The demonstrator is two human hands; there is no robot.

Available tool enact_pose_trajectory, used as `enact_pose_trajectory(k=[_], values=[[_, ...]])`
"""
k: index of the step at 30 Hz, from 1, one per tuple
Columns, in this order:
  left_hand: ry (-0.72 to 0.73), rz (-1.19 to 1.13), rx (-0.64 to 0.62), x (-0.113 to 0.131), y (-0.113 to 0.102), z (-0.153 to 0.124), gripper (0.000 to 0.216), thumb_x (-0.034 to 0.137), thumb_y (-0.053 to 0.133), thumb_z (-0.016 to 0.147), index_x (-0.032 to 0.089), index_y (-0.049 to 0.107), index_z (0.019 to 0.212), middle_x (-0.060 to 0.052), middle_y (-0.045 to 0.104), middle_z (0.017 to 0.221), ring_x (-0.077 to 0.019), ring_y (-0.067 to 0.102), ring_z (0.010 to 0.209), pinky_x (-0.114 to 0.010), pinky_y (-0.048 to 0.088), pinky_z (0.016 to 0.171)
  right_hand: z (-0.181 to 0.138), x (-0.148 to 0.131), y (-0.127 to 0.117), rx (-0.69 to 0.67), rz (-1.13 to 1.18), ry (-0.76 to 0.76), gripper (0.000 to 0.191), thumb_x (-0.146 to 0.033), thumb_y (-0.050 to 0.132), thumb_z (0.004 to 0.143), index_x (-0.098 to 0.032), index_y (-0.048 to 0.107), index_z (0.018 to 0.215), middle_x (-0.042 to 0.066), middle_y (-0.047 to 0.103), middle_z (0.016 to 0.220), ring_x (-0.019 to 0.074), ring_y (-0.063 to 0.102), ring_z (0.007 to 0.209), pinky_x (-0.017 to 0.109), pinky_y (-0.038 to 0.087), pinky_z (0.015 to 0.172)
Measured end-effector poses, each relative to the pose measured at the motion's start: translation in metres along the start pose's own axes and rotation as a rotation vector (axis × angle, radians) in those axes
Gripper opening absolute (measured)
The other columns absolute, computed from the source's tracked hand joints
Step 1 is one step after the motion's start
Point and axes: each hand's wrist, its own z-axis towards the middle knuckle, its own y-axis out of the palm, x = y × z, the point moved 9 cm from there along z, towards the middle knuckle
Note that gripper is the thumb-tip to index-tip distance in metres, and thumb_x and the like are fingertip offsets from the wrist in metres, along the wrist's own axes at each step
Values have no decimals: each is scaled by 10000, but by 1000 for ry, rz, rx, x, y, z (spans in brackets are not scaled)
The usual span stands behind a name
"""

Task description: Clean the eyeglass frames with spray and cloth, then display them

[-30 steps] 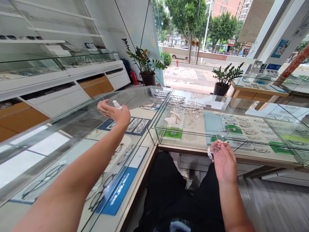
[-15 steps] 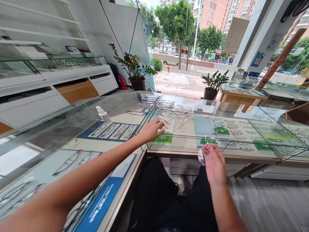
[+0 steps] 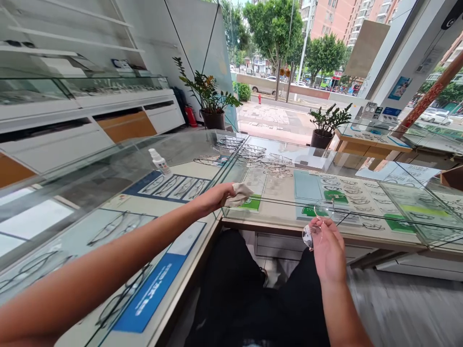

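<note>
The left hand (image 3: pixel 221 193), reaching half a second ago, has now closed on a crumpled off-white cloth (image 3: pixel 241 193) over the glass tabletop (image 3: pixel 278 205). Both hands are thus occupied: the right hand (image 3: pixel 331 250), fingers curled, pinches round, thin-rimmed, clear-lensed glasses (image 3: pixel 308 237) by the near edge, well apart from the cloth.

Matt cloth (image 3: pixel 241 193), glossy-lensed, metallic-looking spectacles (image 3: pixel 311 236), smooth plastic bottle (image 3: pixel 159 161), shiny glass counter (image 3: pixel 190 147), wood-look floor (image 3: pixel 401 299)
</note>
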Motion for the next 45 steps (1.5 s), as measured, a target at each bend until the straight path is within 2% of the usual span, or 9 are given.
enact_pose_trajectory(k=[2, 5, 15, 21, 26, 28, 32, 39, 45], values=[[-56, -212, -62, 2, 15, -18, 268, 295, 696, 620, 150, 673, 844, -61, 691, 771, -210, 632, 689, -292, 480, 616, 0, 0, 4, -13, -13, 1, 251, -425, 887, 699, -234, 741, 772, 19, 691, 882, 174, 634, 917, 316, 510, 838], [-104, -337, -122, 3, 34, -38, 266, 315, 792, 632, 139, 653, 774, -36, 659, 698, -162, 598, 614, -256, 469, 570, 0, 1, 17, -39, -25, 4, 217, -406, 871, 714, -241, 741, 769, 17, 686, 875, 178, 639, 921, 321, 522, 843], [-179, -395, -431, -7, 82, -63, 214, 171, 688, 588, 129, 717, 796, -54, 697, 747, -152, 612, 656, -231, 463, 595, -6, 30, 73, -237, -80, 94, 182, -406, 800, 787, -239, 729, 794, 27, 709, 887, 193, 656, 949, 344, 519, 909], [-224, -536, -580, -2, 92, -73, 350, 248, 574, 621, 103, 757, 882, -110, 729, 803, -264, 683, 863, -325, 527, 799, -5, 38, 85, -289, -157, 99, 180, -419, 801, 798, -256, 724, 797, 24, 734, 905, 194, 652, 925, 339, 524, 863], [-202, -528, -670, -1, 97, -76, 388, 94, 625, 550, 122, 786, 903, -83, 764, 880, -202, 662, 788, -271, 511, 737, -6, 34, 90, -314, -155, 81, 184, -424, 800, 801, -251, 737, 808, 21, 724, 902, 183, 644, 919, 319, 514, 875], [-178, -495, -681, 2, 98, -78, 336, 92, 720, 613, 129, 790, 940, -77, 769, 909, -178, 665, 772, -255, 501, 730, -7, 33, 92, -329, -152, 74, 178, -419, 793, 810, -249, 743, 815, 19, 721, 904, 179, 639, 920, 307, 508, 874], [-81, -379, -626, 9, 99, -80, 278, 289, 885, 710, 137, 771, 914, -63, 750, 874, -150, 640, 718, -238, 483, 686, -10, 37, 93, -356, -148, 85, 175, -418, 780, 833, -249, 735, 818, 14, 705, 919, 176, 635, 926, 305, 507, 891], [79, -274, -454, 10, 99, -81, 332, 385, 896, 730, 176, 666, 845, 1, 656, 810, -151, 597, 765, -245, 466, 728, -23, 45, 107, -439, -183, 27, 151, -398, 736, 899, -252, 724, 862, 12, 686, 930, 175, 631, 914, 292, 508, 848], [133, -279, -472, 14, 103, -85, 409, 480, 867, 771, 173, 693, 979, -26, 682, 872, -165, 607, 806, -264, 469, 753, -23, 45, 114, -422, -136, -13, 155, -419, 724, 901, -268, 717, 868, 23, 683, 978, 196, 646, 1004, 330, 513, 949]])
